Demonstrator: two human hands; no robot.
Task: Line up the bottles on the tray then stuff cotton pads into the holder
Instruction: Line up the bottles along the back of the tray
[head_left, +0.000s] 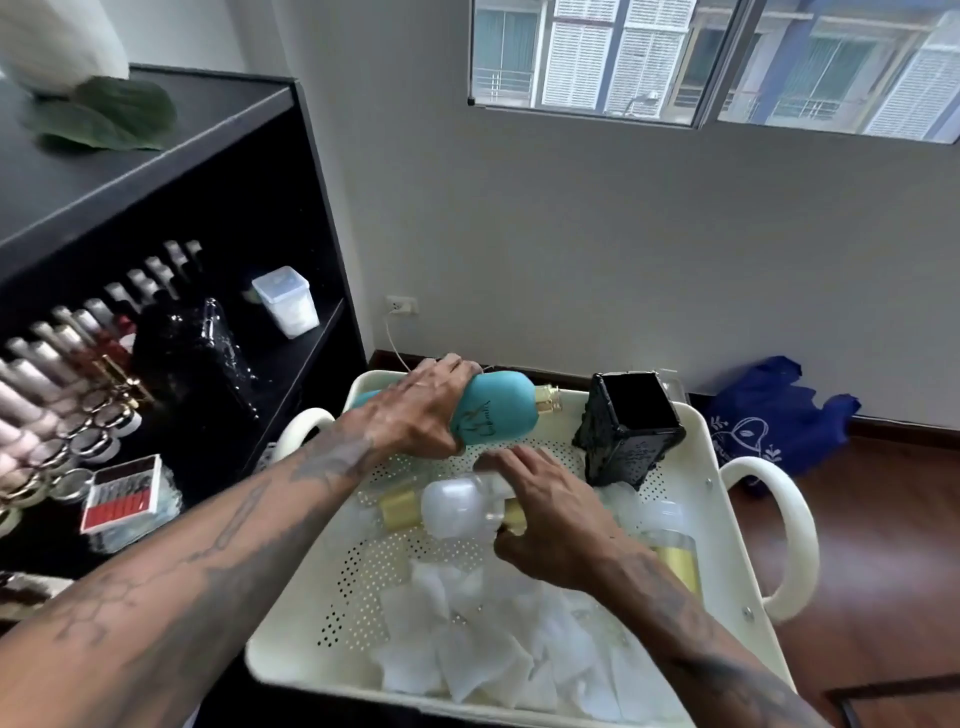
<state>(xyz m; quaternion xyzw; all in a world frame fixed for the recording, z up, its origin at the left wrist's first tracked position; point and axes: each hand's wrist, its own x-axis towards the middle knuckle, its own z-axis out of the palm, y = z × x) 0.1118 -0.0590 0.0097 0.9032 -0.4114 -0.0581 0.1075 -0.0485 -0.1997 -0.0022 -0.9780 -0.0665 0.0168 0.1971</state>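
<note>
The left hand (415, 410) grips a teal bottle (493, 410) lying at the tray's (696, 441) far edge; the right hand (550, 514) grasps a clear bottle (457, 506) lying mid-tray. Best stand each upright, side by side. The black holder (631, 426) looks empty; cotton pads (493, 654) lie loose along the near side.

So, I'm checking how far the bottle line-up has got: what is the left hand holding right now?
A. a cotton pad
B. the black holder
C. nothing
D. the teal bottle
D: the left hand has its fingers wrapped round the teal bottle, which lies on its side at the far end of the tray, while the black holder stands untouched to its right.
</note>
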